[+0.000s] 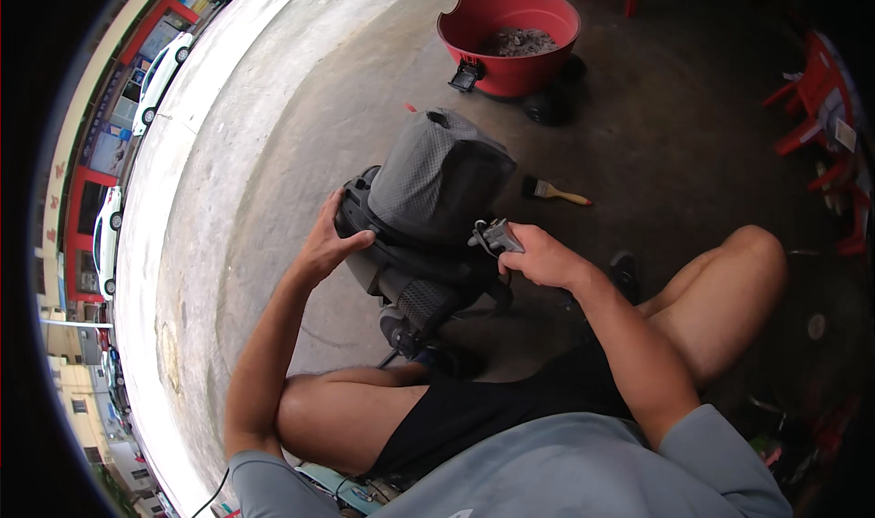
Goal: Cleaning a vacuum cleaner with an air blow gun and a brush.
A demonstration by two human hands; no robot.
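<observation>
In front of me, between my legs, a black vacuum cleaner head (pixel 401 261) is tipped at an angle. A grey textured cloth filter (pixel 428 172) covers its raised end. My left hand (pixel 330 243) grips the head's rim from the left side, thumb apart from the fingers. My right hand (pixel 544 256) is closed around a small grey metal tool (pixel 501 237), whose exact kind I cannot make out. The tool is held close to the filter's lower right edge; whether it touches is unclear.
A red vacuum tub (pixel 510 71) with a black latch (pixel 466 75) stands ahead on dark casters, grey dust and debris inside. A paintbrush (pixel 556 191) with a yellow handle lies on the concrete to the right. Red plastic chairs (pixel 811 99) stand at far right; cars (pixel 164 79) are parked far left.
</observation>
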